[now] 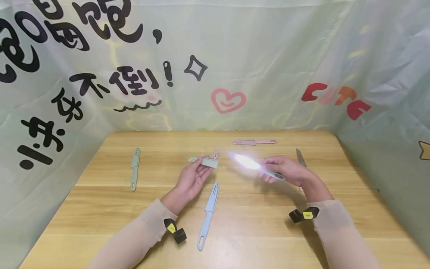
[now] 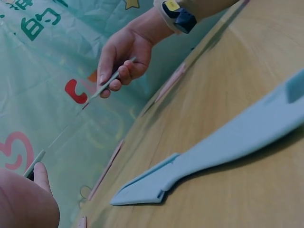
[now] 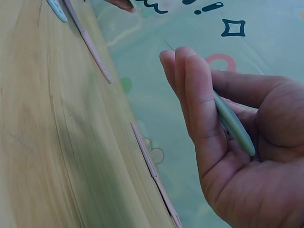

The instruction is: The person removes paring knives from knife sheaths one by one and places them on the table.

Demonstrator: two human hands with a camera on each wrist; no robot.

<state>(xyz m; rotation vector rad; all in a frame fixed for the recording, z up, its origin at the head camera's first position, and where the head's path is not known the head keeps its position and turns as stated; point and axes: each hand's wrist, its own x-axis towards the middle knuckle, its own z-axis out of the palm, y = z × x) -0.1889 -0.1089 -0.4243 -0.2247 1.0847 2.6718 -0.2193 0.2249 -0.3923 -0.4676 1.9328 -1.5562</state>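
My left hand (image 1: pixel 189 183) pinches a pale green knife sheath (image 1: pixel 210 163) over the middle of the table. To its right, my right hand (image 1: pixel 287 170) grips a paring knife by its pale green handle (image 3: pixel 232 124). The bare blade (image 1: pixel 246 161) points left toward the sheath, apart from it, and glares white in the head view. In the left wrist view the blade looks thin, edge-on. A sheathed blue knife (image 1: pixel 207 216) lies between the forearms. Partly hidden behind the left hand is a pink, slotted sheath tip (image 1: pixel 215 154).
A sheathed green knife (image 1: pixel 135 170) lies at the left of the wooden table (image 1: pixel 100 213). At the back lies a sheathed pink knife (image 1: pixel 255 142). A bare-bladed knife (image 1: pixel 301 157) is partly covered by the right hand. Printed cloth (image 1: pixel 268 67) surrounds the table's back and sides.
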